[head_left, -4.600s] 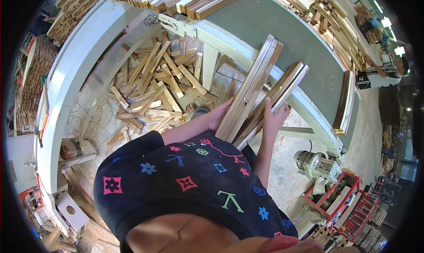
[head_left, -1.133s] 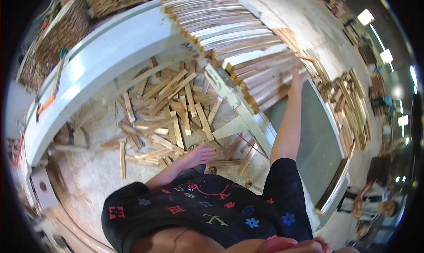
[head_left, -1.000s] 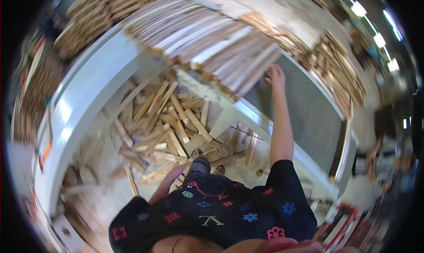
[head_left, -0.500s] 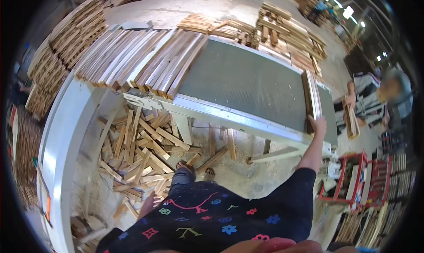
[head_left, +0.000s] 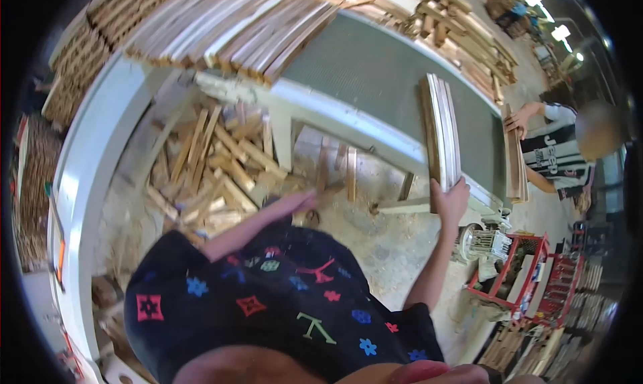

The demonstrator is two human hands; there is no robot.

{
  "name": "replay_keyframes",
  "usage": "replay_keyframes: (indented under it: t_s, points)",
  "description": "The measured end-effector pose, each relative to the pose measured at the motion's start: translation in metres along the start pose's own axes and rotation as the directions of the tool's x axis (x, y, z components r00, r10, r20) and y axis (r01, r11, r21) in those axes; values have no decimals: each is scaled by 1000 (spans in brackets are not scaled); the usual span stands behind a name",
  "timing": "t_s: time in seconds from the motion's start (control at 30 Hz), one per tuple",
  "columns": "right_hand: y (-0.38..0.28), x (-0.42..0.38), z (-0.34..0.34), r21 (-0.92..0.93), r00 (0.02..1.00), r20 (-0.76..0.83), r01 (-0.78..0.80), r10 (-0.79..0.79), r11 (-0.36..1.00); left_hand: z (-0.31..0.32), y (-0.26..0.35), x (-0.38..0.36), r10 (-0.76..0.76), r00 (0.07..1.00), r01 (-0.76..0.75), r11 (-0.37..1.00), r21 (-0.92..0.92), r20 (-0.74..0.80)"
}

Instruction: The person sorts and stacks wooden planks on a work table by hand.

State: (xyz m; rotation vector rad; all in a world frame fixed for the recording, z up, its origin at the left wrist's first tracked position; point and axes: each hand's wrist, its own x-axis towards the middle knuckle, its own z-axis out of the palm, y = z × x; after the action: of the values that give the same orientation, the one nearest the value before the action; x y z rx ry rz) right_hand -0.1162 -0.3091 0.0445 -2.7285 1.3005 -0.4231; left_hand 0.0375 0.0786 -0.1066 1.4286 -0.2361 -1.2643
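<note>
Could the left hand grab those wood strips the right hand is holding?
Probably yes: the left hand, blurred but seemingly empty, has no visible obstacle between it and the wood strips. It would need to reach sideways, and the right hand covers their near end.

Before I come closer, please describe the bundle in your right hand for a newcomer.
Find the long table with the grey-green top. Toward its right end is a small bundle of wooden slats, its near end in the right hand. Unlike the wide row at left, it has few pieces, the leftmost dark brown.
</note>
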Motion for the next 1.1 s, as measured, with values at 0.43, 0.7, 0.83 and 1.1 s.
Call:
replay_keyframes:
  t_s: [0.43, 0.7, 0.83, 1.1]
  points:
    - [-152, -137, 21, 565, 996, 18, 64, -90, 822, 82, 80, 38, 119, 907, 212, 700, -682, 404]
    - [-162, -95, 42, 931, 930, 314, -262, -190, 253, 59, 64, 11, 244, 881, 87, 760, -644, 407]
    - [-166, -96, 48, 930, 899, 352, -305, -260, 206, 58, 53, 6, 174, 952, 24, 780, -625, 253]
    - [-159, -116, 62, 907, 874, 419, -391, -245, 154, 57, 44, -9, 55, 980, 76, 788, -611, 193]
